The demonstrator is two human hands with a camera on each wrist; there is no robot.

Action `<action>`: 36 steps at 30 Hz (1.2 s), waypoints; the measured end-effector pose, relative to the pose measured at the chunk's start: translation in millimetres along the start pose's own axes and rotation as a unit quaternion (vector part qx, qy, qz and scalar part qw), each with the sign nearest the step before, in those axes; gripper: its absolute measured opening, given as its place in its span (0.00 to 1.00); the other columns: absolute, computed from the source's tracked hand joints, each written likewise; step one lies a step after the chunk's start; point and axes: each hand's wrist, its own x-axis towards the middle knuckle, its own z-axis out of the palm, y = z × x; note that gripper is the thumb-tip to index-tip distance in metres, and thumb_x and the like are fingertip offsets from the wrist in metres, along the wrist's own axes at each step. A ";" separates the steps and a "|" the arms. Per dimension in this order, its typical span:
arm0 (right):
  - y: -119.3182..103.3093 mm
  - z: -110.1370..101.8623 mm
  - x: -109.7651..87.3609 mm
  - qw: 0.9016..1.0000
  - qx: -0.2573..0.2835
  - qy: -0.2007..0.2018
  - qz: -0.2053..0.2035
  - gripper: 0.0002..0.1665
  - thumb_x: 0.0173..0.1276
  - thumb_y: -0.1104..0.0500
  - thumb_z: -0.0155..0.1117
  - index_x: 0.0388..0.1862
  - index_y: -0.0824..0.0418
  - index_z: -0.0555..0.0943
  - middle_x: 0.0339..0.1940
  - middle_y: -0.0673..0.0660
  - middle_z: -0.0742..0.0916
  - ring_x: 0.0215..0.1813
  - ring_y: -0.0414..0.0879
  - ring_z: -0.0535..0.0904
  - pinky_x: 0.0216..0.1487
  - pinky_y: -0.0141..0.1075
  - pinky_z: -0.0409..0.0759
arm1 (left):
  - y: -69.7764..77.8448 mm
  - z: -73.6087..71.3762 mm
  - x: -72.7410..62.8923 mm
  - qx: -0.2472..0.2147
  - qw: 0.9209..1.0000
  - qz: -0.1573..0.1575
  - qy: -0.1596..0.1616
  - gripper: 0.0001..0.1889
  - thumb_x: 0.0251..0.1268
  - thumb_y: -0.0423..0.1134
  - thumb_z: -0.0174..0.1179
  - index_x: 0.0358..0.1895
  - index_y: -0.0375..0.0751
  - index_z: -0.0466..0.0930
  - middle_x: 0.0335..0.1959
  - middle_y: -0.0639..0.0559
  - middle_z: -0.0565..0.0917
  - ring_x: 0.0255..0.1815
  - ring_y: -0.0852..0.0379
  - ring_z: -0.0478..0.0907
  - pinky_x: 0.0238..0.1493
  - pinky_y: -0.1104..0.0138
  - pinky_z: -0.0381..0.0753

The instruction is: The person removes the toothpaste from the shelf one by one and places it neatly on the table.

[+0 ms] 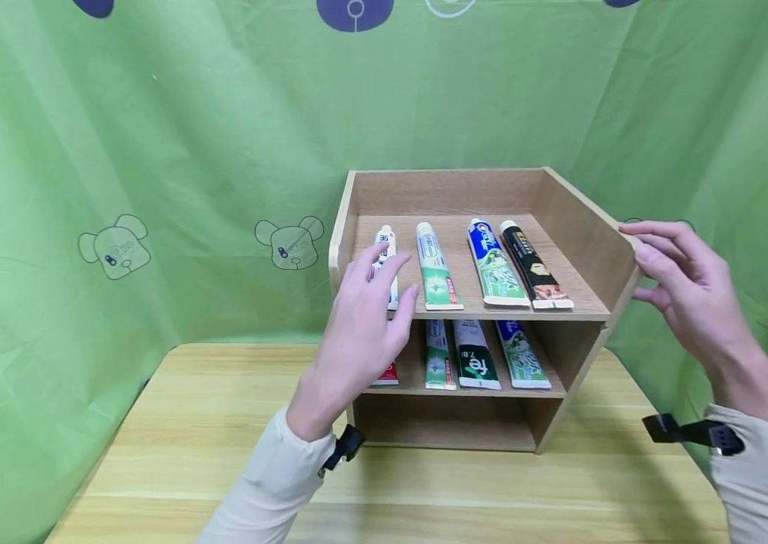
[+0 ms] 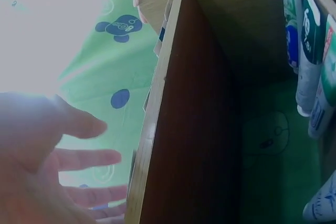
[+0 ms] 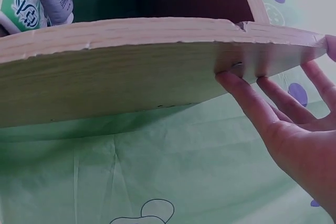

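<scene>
A wooden three-tier shelf [image 1: 584, 264] stands on the table. My left hand [image 1: 363, 317] hovers at the left of its top tier, fingers spread and holding nothing. Behind those fingers lies a white toothpaste tube [image 1: 384, 242], partly hidden. To its right on this tier are a green-and-white toothpaste tube [image 1: 435, 272], a blue-and-green one [image 1: 494, 264] and a black one [image 1: 530, 264]. My right hand [image 1: 693, 295] grips the right side panel's upper front corner. In the right wrist view, its fingertips [image 3: 228, 80] touch the panel's outer face.
Several more toothpaste tubes lie on the middle tier, including a dark green one [image 1: 475, 363] and a red-ended one [image 1: 387, 374] partly behind my left hand. The bottom tier [image 1: 445, 423] is below. A green curtain [image 1: 221, 113] hangs behind the wooden table [image 1: 234, 393].
</scene>
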 end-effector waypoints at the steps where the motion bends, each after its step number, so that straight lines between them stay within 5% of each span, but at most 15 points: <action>1: 0.0 -0.4 -0.2 1.000 -0.001 0.000 0.001 0.21 0.79 0.75 0.47 0.68 0.76 0.69 0.62 0.62 0.82 0.55 0.48 0.82 0.44 0.34 0.88 | 1.0 0.8 1.7 0.009 1.000 -0.008 -0.004 0.21 0.76 0.40 0.58 0.69 0.44 0.76 0.74 0.40 0.68 0.72 0.44 0.66 0.71 0.52 0.72; 7: 0.5 -2.3 -2.2 1.000 0.004 -0.005 0.002 0.21 0.79 0.75 0.46 0.68 0.77 0.69 0.62 0.62 0.81 0.55 0.48 0.82 0.45 0.34 0.88 | 5.9 11.1 10.5 0.076 0.995 -0.057 -0.022 0.19 0.79 0.38 0.54 0.68 0.43 0.76 0.74 0.36 0.66 0.69 0.41 0.66 0.66 0.50 0.78; 13: 1.6 -2.9 -3.6 1.000 0.006 -0.006 0.004 0.22 0.79 0.75 0.46 0.69 0.76 0.69 0.62 0.62 0.81 0.55 0.48 0.82 0.46 0.34 0.88 | 9.4 20.4 18.2 0.163 0.981 -0.094 -0.039 0.17 0.77 0.34 0.56 0.65 0.39 0.76 0.67 0.35 0.69 0.58 0.42 0.68 0.53 0.55 0.84; 19: 1.8 -2.4 -3.8 1.000 0.007 -0.007 0.004 0.22 0.80 0.74 0.45 0.69 0.76 0.68 0.62 0.62 0.81 0.56 0.48 0.81 0.47 0.34 0.88 | 11.9 17.9 27.9 0.229 0.967 -0.089 -0.068 0.14 0.72 0.32 0.61 0.58 0.37 0.81 0.53 0.35 0.77 0.50 0.42 0.70 0.52 0.58 0.78; 27: 1.7 -2.1 -1.6 1.000 0.013 -0.016 0.007 0.22 0.80 0.74 0.45 0.70 0.76 0.68 0.62 0.62 0.80 0.57 0.48 0.81 0.48 0.35 0.87 | 11.8 6.3 37.4 0.184 0.972 -0.090 -0.111 0.15 0.77 0.42 0.59 0.60 0.40 0.83 0.46 0.42 0.86 0.48 0.43 0.74 0.54 0.56 0.76; 32: 1.8 -2.4 -1.8 1.000 0.013 -0.016 0.009 0.22 0.80 0.74 0.45 0.70 0.75 0.68 0.62 0.62 0.81 0.57 0.48 0.82 0.49 0.35 0.87 | 10.4 2.8 39.5 0.137 0.976 -0.125 -0.118 0.15 0.76 0.33 0.58 0.62 0.42 0.82 0.45 0.39 0.80 0.47 0.45 0.74 0.42 0.57 0.85; 36: 1.5 -2.3 -2.0 1.000 0.005 -0.015 0.013 0.22 0.80 0.73 0.46 0.71 0.74 0.68 0.63 0.61 0.81 0.57 0.47 0.81 0.49 0.34 0.87 | 10.4 1.8 39.2 0.112 0.974 -0.156 -0.120 0.25 0.71 0.25 0.57 0.68 0.46 0.78 0.50 0.37 0.74 0.46 0.46 0.75 0.39 0.60 0.87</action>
